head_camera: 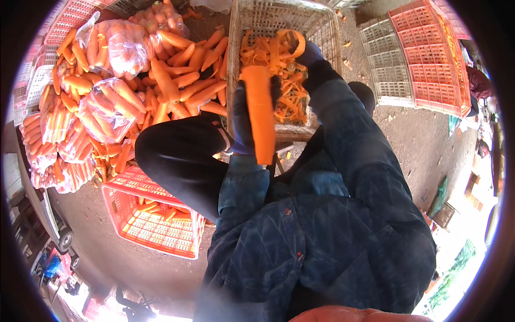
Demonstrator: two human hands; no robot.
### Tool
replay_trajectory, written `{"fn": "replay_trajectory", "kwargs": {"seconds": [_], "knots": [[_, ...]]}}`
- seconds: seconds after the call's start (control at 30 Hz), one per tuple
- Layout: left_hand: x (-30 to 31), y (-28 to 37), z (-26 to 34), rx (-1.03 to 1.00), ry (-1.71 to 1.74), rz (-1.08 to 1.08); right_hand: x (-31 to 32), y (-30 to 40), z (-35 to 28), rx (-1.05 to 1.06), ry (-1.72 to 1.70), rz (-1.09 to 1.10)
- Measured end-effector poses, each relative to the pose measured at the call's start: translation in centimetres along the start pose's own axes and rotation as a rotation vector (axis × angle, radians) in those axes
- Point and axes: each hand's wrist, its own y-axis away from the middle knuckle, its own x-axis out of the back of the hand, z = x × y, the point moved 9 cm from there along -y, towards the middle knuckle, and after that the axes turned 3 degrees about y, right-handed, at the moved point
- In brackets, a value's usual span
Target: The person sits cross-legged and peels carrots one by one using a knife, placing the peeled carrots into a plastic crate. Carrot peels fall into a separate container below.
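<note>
My left hand (242,120), in a dark glove, grips a large carrot (259,116) from beneath. Its orange surface looks smooth, and the thick end points away from me over the crate. My right hand (310,54), gloved in dark blue, is beyond the carrot at the crate's right side. A curled carrot peel (297,42) hangs right beside its fingers. Whatever that hand may hold is hidden. Under both hands stands a worn plastic crate (322,24) with a heap of peel strips (290,98) inside.
A large pile of carrots (173,80) lies at left, with filled plastic bags (112,108) among it. A red crate (157,217) lies tipped by my left knee, some carrots inside. Stacked crates (430,60) stand at right. A wheeled cart (60,229) is at far left.
</note>
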Motion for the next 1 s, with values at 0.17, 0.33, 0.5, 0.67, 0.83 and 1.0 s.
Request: {"fn": "replay_trajectory", "kwargs": {"seconds": [0.17, 0.33, 0.5, 0.67, 0.83, 1.0], "knots": [[1.3, -1.8, 1.8, -0.046, -0.095, 0.024, -0.3, 4.1, 1.8, -0.154, -0.056, -0.127], [2.7, -2.7, 2.1, -0.08, -0.288, 0.073, 6.1, 14.8, -9.8, -0.138, -1.202, -0.114], [5.1, -3.3, 0.4, -0.041, -0.234, 0.079, 5.8, 20.6, -16.3, 0.19, -1.26, -0.256], [3.7, -1.8, -1.1, 0.336, -0.045, -0.327, 3.8, 14.9, -15.3, 0.135, -1.204, -0.203], [5.7, -1.7, -0.9, 0.09, -0.187, 0.012, 4.0, 4.7, -12.2, 0.195, -0.876, -0.059], [1.2, 0.5, -0.2, 0.028, -0.029, 0.02, -0.7, 1.6, -0.7, -0.399, -0.757, 0.06]]}}
